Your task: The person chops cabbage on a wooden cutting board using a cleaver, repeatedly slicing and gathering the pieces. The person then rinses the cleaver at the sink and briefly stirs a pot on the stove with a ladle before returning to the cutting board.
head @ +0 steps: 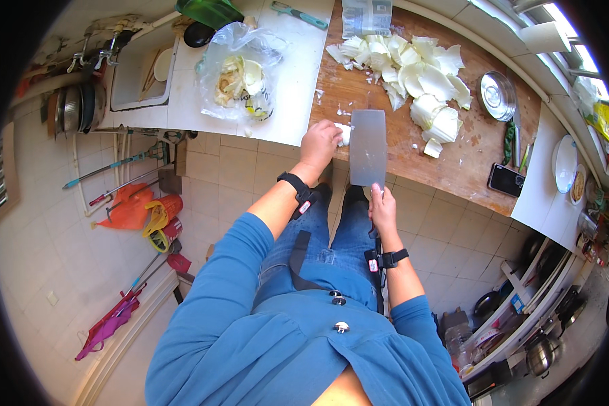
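My right hand [383, 205] grips a cleaver by its handle. The broad grey blade [368, 147] lies over the front edge of a wooden cutting board [411, 165]. At the board's front left, my left hand [320, 147] holds a small white piece of food [343, 134], just left of the blade; which food it is I cannot tell. Behind the cleaver spreads a heap of pale cabbage leaves [421, 76], with a cut chunk [444, 124] nearer the front. Small white scraps lie on the board's left part.
A plastic bag of scraps [243, 76] sits on the white counter, left of the board. Beyond it is a sink [142, 96]. A peeler [299, 15] lies at the back. On the board's right are a metal bowl [496, 95], a knife [517, 137] and a phone [506, 179].
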A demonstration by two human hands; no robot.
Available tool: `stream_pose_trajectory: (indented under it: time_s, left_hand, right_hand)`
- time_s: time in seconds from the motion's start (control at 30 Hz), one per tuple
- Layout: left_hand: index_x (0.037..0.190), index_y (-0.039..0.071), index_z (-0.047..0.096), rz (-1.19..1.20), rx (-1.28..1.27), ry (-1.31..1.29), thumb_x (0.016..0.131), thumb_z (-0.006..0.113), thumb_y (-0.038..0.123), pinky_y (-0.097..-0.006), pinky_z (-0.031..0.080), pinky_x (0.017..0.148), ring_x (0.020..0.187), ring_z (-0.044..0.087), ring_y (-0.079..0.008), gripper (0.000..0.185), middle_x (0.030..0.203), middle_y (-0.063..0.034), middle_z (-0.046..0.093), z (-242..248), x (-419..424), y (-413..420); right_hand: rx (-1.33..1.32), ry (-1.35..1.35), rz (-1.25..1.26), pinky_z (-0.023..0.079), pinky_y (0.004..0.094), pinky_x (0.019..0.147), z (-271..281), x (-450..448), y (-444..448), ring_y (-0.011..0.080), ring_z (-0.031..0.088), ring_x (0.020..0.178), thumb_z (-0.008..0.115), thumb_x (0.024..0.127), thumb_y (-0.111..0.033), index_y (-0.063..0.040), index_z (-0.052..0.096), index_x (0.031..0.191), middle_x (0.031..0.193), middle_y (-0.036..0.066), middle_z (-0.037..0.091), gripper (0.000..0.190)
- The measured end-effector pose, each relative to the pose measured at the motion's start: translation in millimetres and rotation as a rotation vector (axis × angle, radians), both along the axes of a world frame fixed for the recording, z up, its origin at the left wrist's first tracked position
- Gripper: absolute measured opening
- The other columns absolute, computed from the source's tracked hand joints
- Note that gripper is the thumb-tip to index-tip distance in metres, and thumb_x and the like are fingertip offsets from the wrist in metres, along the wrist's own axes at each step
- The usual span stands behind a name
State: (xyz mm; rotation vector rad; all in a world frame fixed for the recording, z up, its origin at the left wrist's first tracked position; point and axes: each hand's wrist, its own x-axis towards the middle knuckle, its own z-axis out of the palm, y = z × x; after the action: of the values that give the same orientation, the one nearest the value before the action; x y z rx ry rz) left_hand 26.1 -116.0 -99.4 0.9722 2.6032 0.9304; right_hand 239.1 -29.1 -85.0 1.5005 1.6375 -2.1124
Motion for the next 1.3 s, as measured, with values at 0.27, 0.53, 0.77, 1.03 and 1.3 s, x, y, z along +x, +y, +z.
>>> stream_pose_trajectory:
  time_s: [0.27,0.53,0.77,1.03,1.3]
  left_hand:
    - [0.082,0.006,0.071,-0.004,0.003,-0.039,0.074,0.072,0.011,-0.0363,0.051,0.072,0.082,0.062,-0.0275,0.01,0.087,-0.0073,0.065,3,-2,0]
    - [0.082,0.003,0.07,0.003,0.106,-0.059,0.074,0.071,0.007,-0.0347,0.051,0.074,0.083,0.063,-0.0278,0.009,0.087,-0.0096,0.066,1,-1,-6]
    - [0.083,0.001,0.069,0.127,0.173,-0.034,0.074,0.071,0.005,-0.0343,0.052,0.075,0.084,0.064,-0.0279,0.01,0.087,-0.0104,0.066,-7,3,-17]
    - [0.082,0.002,0.069,0.044,0.128,-0.077,0.075,0.071,0.006,-0.0337,0.052,0.073,0.081,0.064,-0.0271,0.009,0.087,-0.0098,0.066,-6,-5,-17]
    - [0.082,0.003,0.07,0.039,0.094,-0.086,0.074,0.071,0.007,-0.0338,0.052,0.073,0.081,0.064,-0.0271,0.008,0.087,-0.0099,0.067,-3,-7,-16]
  right_hand:
    - [-0.052,0.023,-0.017,0.035,0.0241,0.035,-6,-18,-14,0.0082,0.043,0.038,0.052,0.098,-0.036,-0.005,0.05,0.086,0.052,-0.002,0.044,0.033]
    - [-0.023,0.021,-0.025,0.034,0.0232,0.036,-5,-35,-6,0.0069,0.042,0.039,0.055,0.096,-0.035,-0.006,0.052,0.086,0.052,-0.002,0.045,0.032]
    - [0.08,0.001,0.047,0.035,0.0236,0.038,12,-3,16,0.0061,0.044,0.041,0.055,0.097,-0.033,-0.006,0.055,0.084,0.052,-0.002,0.046,0.03]
    - [0.182,-0.05,0.168,0.037,0.0264,0.04,1,-15,14,0.0094,0.047,0.041,0.055,0.097,-0.037,-0.003,0.057,0.084,0.05,0.0,0.047,0.036]
    - [0.054,-0.07,0.183,0.038,0.0275,0.042,-8,-25,18,0.011,0.05,0.042,0.054,0.096,-0.037,-0.002,0.059,0.086,0.051,0.001,0.049,0.036]
